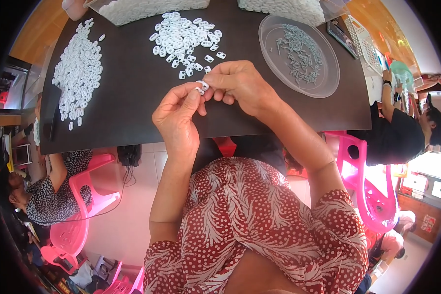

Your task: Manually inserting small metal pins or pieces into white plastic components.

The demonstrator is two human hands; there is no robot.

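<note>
Above the near edge of the dark table (132,105), my two hands meet over a small white plastic piece with holes (204,85). My left hand (180,110) pinches it from below between thumb and fingers. From the other side, my right hand (244,87) has its thumb and forefinger closed on the same spot; whether it is one piece or two fitted together I cannot tell. Just beyond my hands lies a loose heap of similar white pieces (179,41). A longer spread of white oval pieces (78,73) covers the table's left part.
At the right, a round clear tray (331,81) holds small grey screw-like parts (299,51). Two bins of white pieces (149,11) (284,10) stand at the far edge. A phone (342,38) and white basket (362,44) lie far right. People sit on both sides near pink chairs (78,206).
</note>
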